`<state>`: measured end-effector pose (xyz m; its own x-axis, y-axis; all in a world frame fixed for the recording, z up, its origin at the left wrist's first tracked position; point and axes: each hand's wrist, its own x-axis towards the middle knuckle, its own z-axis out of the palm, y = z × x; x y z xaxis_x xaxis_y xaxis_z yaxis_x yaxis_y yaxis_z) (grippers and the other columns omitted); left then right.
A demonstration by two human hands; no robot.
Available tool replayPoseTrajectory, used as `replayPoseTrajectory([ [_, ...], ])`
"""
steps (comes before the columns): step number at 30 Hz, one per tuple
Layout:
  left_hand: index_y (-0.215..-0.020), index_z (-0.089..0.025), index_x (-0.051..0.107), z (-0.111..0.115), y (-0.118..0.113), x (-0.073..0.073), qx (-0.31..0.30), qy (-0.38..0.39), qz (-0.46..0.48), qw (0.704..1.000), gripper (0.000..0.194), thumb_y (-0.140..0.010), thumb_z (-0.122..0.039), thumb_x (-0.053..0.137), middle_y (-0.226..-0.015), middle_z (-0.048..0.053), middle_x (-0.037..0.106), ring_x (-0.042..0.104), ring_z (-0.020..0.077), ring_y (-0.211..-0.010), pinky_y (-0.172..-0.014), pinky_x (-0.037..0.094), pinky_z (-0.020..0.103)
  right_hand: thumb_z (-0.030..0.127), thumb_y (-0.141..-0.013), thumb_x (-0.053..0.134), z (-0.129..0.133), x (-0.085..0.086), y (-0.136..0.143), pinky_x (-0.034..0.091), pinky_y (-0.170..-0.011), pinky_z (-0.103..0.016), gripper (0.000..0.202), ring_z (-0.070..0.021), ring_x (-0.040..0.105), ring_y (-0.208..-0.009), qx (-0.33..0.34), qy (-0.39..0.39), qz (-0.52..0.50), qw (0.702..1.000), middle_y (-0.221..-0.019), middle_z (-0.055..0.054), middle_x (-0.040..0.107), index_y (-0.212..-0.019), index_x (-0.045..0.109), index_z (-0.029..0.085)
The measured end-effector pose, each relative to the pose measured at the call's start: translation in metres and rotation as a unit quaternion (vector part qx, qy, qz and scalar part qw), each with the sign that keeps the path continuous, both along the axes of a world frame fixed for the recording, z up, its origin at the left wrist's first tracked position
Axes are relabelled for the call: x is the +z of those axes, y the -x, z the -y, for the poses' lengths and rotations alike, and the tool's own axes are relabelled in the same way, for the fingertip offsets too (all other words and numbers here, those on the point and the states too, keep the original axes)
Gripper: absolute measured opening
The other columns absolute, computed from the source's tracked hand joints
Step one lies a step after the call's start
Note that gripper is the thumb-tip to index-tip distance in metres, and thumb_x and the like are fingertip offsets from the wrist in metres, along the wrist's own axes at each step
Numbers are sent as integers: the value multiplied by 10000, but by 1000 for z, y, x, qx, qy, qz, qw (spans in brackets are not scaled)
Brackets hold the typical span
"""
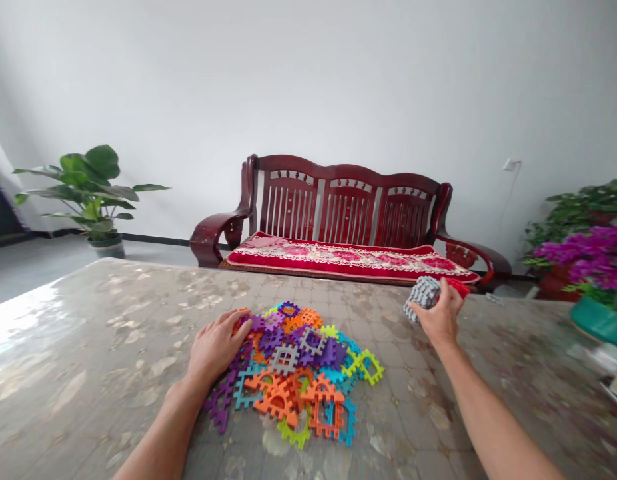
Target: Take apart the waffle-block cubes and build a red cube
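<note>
Two hands: left hand (218,343), left of centre, fingers slightly parted, rests on one heap of notched pieces (286,360), lower centre; right hand (442,317), right of frame, part-closed, grips one grey stack (422,295) beside one red item (459,288).

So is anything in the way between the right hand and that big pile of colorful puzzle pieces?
Nothing visible stands in the way. Between the right hand, holding the grey notched pieces, and the colorful pile of notched pieces, I see only the patterned table covering.
</note>
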<state>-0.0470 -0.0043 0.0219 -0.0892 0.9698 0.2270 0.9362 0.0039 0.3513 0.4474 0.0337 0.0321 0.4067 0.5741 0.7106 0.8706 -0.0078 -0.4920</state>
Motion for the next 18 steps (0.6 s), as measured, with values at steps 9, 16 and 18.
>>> replayPoseTrajectory([
  [9, -1264, -311, 620, -3, 4, -5, -1, -4, -6, 1000, 473, -933, -489, 332, -1333, 15, 626, 577, 220, -1215, -1032, 412, 337, 430, -645, 747, -12, -5, -2, 377, -1015, -479, 944, -354, 391, -1237, -6, 0, -20, 1000, -1384, -167, 314, -1457, 316, 212],
  [16, -1261, -310, 617, -3, 3, -5, 4, 10, -13, 1000, 481, -937, -492, 312, -1348, 13, 615, 569, 215, -1229, -1041, 406, 336, 393, -655, 726, -16, -9, -8, 377, -1013, -462, 899, -334, 395, -1233, 13, 5, -18, 1000, -1404, -152, 314, -1439, 322, 219],
  [18, -1260, -311, 618, -3, 3, -5, 3, 7, -12, 1000, 482, -936, -494, 312, -1343, 10, 618, 570, 215, -1228, -1039, 408, 335, 376, -676, 696, -17, -10, -9, 375, -1017, -450, 843, -323, 382, -1240, 15, 1, -9, 1000, -1370, -147, 367, -1420, 338, 209],
])
